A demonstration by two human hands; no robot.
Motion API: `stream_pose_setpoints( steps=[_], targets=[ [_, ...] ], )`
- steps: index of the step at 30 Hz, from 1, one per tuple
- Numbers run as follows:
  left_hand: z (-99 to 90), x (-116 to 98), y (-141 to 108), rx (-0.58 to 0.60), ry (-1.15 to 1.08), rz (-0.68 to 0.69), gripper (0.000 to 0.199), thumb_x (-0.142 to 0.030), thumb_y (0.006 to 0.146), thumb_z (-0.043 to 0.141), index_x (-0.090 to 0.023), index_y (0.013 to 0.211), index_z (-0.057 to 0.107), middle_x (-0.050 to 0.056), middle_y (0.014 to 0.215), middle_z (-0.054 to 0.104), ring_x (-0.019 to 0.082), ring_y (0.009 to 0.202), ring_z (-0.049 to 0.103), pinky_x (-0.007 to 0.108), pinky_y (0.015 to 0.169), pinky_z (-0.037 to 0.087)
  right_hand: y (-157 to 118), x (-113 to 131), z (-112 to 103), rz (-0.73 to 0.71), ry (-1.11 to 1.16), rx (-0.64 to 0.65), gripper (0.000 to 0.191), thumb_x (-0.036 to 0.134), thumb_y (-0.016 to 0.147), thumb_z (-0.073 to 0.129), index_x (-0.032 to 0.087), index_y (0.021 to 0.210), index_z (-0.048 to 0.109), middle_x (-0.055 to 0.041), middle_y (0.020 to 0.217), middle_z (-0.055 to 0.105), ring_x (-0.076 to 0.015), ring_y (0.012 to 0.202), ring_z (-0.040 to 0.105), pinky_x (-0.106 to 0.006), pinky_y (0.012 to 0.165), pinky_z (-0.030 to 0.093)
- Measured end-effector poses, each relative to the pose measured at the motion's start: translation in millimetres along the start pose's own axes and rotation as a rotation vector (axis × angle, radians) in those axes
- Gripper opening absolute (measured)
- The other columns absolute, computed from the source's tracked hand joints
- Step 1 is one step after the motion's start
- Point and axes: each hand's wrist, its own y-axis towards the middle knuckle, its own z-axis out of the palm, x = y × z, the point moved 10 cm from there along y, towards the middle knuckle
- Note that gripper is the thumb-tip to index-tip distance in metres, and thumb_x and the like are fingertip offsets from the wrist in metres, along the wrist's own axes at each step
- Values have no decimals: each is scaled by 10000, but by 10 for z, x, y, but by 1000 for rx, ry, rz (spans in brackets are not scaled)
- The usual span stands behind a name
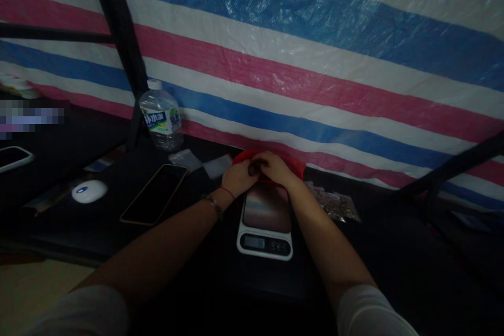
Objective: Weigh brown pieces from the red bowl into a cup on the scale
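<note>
My left hand (238,177), with a red cord and a beaded bracelet at its wrist, meets my right hand (276,168) over a red container (298,164). Both hands have curled fingers around a small dark clump (256,167) whose kind I cannot make out. Most of the red container is hidden behind the hands. Just below them lies a white digital scale (264,253) with a shiny plate and a lit display too blurred to read. Small clear bags with brownish contents (336,206) lie to the right of my right forearm.
Flat clear plastic bags (218,166) lie left of the red container. A large clear bottle (161,121) stands behind them by a dark post. Leftward on the black table (212,273) are a dark-screened phone (154,194) and a white rounded object (90,191). Striped sheeting (299,79) hangs behind.
</note>
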Motion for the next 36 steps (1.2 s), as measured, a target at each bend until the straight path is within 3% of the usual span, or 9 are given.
stream_pose_setpoints(
  steps=[7,13,19,22,26,31,36],
  targets=[
    [0,1,-12,0,-15,-11,398,-534,856,497,-216,1077,590,80,993,708,237,883,681,299,723,501,-4,-31,9,56,-43,5,281,2,762,507,173,858,709,-37,886,696,-158,819,617,-285,793,478],
    [-70,20,-24,-65,-69,6,355,-468,851,533,-246,1124,580,62,1035,702,229,945,670,294,755,497,-16,-96,-177,75,-150,-74,392,-29,744,434,173,914,724,-54,985,718,-183,958,631,-313,923,464],
    [-162,20,-66,-106,-113,-30,355,-463,850,548,-250,1132,581,53,1048,700,221,942,669,288,763,494,-120,-351,230,156,-239,235,296,57,763,564,147,1000,717,-112,1024,722,-221,917,659,-308,841,495],
    [-152,20,-71,-86,-107,-37,351,-462,855,539,-238,1122,584,60,1048,701,224,943,668,292,767,493,-146,-394,338,158,-243,269,251,124,762,636,144,999,716,-120,1021,721,-226,897,665,-298,805,500],
    [-134,36,-64,-78,-72,-34,387,-487,837,550,-238,1133,579,59,1031,704,235,920,670,297,734,494,-153,-451,338,189,-267,285,227,82,771,621,160,952,735,-95,971,739,-210,856,678,-278,779,494],
    [-89,31,-56,-39,-64,-16,391,-502,846,530,-246,1134,597,58,1046,705,232,934,668,296,748,495,-134,-566,186,239,-326,210,234,35,748,609,172,871,754,-69,890,748,-201,810,675,-275,755,488],
    [-59,12,-56,-14,-59,10,388,-493,855,521,-248,1141,609,59,1044,706,231,938,666,299,767,496,-68,-520,-116,241,-233,-49,208,66,765,605,166,875,750,-60,879,740,-185,813,665,-286,796,488]
  ],
)
